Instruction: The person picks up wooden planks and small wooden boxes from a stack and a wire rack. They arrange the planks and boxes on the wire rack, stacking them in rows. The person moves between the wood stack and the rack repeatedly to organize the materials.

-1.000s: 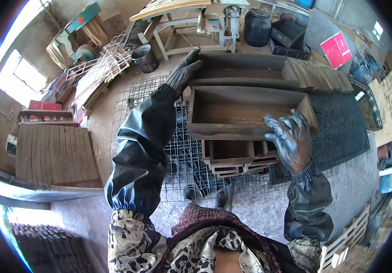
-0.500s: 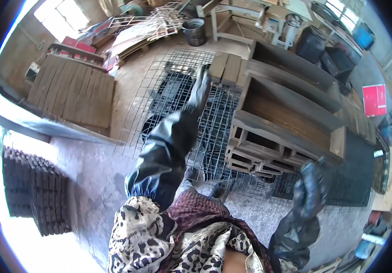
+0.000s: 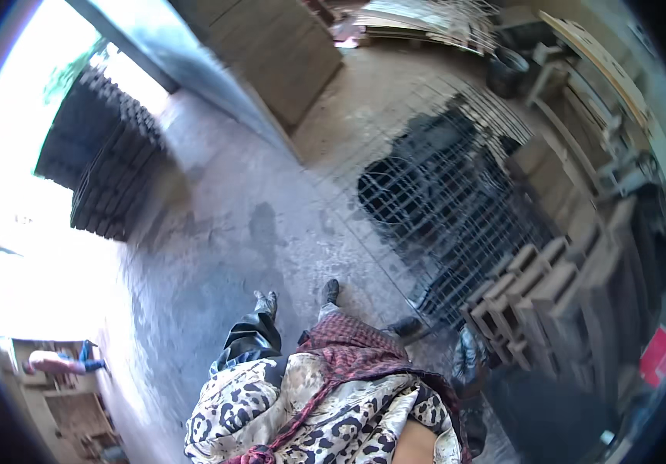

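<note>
My left hand (image 3: 267, 301), in a dirty grey glove below a black sleeve cover, hangs low over the concrete floor. Its fingers are apart and nothing is in them. On the other side of my body, my gloved right hand (image 3: 466, 356) is beside the near end of the stacked wooden boxes (image 3: 538, 298). Blur hides how its fingers are set, and I cannot tell whether it touches the boxes. Ahead to the right, a wire mesh (image 3: 433, 209) lies on the floor with black patches under it.
A dark slatted stack (image 3: 101, 155) stands at the bright doorway on the left. Far ahead are a large wooden panel (image 3: 271, 54) and a black bucket (image 3: 507, 71). A wooden frame bench (image 3: 573, 116) is at the right. A person (image 3: 62, 361) is far off at lower left.
My view has swung left, so the boxes and mesh now sit farther right. My left hand has drawn back from beside the wooden boards over the mesh to low near my body.
</note>
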